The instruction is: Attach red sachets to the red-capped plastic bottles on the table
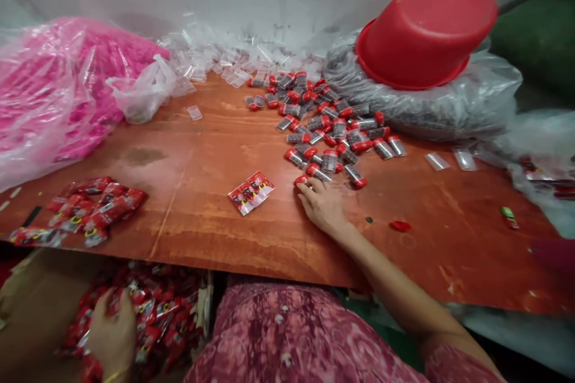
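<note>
My right hand [321,206] is at the near edge of a loose pile of small clear containers [329,160] with red caps and dark contents. Its fingers close on the red cap [300,179] of one of these containers. To the left of that hand, a flat red printed packet [251,192] lies by itself on the table. Below the table edge, my left hand [112,332] is over a carton full of filled red packets [164,317]. Its thumb and fingers are apart, and I see nothing held between them.
Filled red packets [96,206] lie at the table's left edge. A bag of pink pieces [67,84] stands behind them. Clear empty cases [238,66] are heaped along the wall. An upturned red tub [426,36] rests on a bulging bag [431,114]. A red cap [401,225] lies at right.
</note>
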`<act>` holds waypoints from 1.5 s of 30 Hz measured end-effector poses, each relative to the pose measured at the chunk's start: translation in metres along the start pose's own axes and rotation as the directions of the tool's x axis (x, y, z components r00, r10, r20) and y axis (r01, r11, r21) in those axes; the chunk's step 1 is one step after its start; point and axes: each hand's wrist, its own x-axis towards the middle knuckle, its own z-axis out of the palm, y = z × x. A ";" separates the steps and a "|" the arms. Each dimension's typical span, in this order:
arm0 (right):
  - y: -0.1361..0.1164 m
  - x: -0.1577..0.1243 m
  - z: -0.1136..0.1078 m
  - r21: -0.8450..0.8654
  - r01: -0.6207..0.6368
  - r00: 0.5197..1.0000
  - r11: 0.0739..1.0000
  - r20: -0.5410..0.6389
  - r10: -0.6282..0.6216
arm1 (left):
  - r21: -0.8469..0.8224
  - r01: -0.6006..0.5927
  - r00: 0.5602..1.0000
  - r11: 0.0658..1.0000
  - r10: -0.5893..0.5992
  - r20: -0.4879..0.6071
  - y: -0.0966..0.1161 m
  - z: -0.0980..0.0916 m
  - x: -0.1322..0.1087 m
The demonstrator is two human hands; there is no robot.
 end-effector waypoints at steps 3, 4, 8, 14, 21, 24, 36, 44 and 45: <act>-0.011 -0.014 0.007 0.044 -0.008 1.000 0.999 -0.027 0.009 | -0.078 -0.332 0.936 0.940 0.318 -0.149 0.063 0.044 0.007; -0.013 -0.018 0.008 0.061 -0.006 0.999 0.998 -0.048 0.009 | -0.112 -0.455 0.889 0.883 0.444 -0.108 0.089 0.060 0.007; -0.018 -0.034 0.011 0.123 0.004 0.986 0.992 -0.166 0.016 | -0.059 -0.673 0.717 0.737 0.670 0.194 0.180 0.125 0.001; -0.016 -0.043 0.015 0.207 -0.034 0.967 0.978 -0.239 0.084 | 0.211 -0.749 0.643 0.628 0.614 0.459 0.215 0.177 0.011; -0.015 -0.041 0.015 0.251 -0.038 0.963 0.967 -0.249 0.103 | 0.234 -0.768 0.630 0.597 0.637 0.443 0.211 0.175 0.009; -0.015 -0.041 0.015 0.258 -0.034 0.959 0.965 -0.264 0.104 | 0.186 -0.787 0.605 0.588 0.676 0.421 0.212 0.176 0.006; -0.015 -0.039 0.015 0.251 -0.046 0.957 0.967 -0.268 0.115 | 0.231 -0.766 0.634 0.600 0.645 0.428 0.207 0.179 0.013; -0.015 -0.040 0.006 0.236 -0.005 0.942 0.972 -0.325 0.084 | 0.171 -0.732 0.675 0.660 0.668 0.314 0.211 0.168 0.015; -0.017 -0.039 0.002 0.250 -0.001 0.938 0.968 -0.334 0.087 | 0.161 -0.732 0.677 0.662 0.681 0.280 0.211 0.166 0.016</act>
